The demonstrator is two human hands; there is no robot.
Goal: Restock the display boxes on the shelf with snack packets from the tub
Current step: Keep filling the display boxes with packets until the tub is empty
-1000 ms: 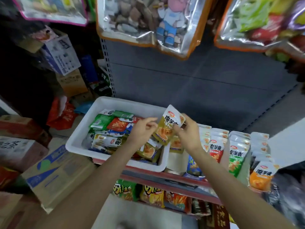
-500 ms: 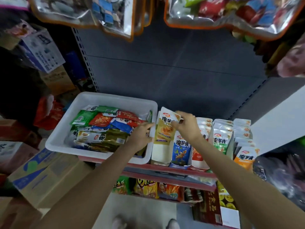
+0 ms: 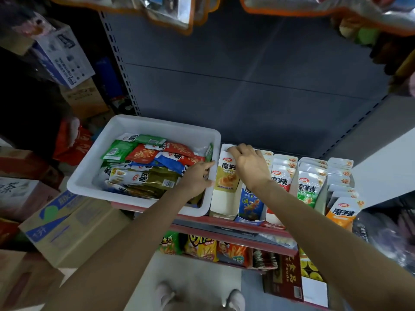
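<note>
White tub (image 3: 116, 173) sits on the shelf (image 3: 226, 223), left end, heaped with mixed packets (image 3: 143, 167) in green, red, blue and olive; just right of it a row of display boxes, each with upright packets facing front; leftmost box (image 3: 221, 203) touches the tub's right wall and holds a yellow packet (image 3: 226, 176) standing upright near its back, front half of the box bare; right hand (image 3: 249, 164) is over that box, fingers curled down on the yellow packet's top edge, pinching it; left hand (image 3: 197, 176) is at the tub's right wall, fingers fairly straight and pointing right, index tip on the rim beside the box, holding nothing that I can see; next box (image 3: 250, 212) has a blue packet (image 3: 251, 203), partly behind the right wrist; then red (image 3: 280, 180), green (image 3: 310, 189) and orange (image 3: 343, 212) packets further right, rows stacked deep; lower shelf has chip bags (image 3: 202, 245); cardboard cartons (image 3: 67, 223) piled left of the shelf; big clear bags (image 3: 170, 10) hang overhead; person's shoes (image 3: 233, 299) on the floor below.
</note>
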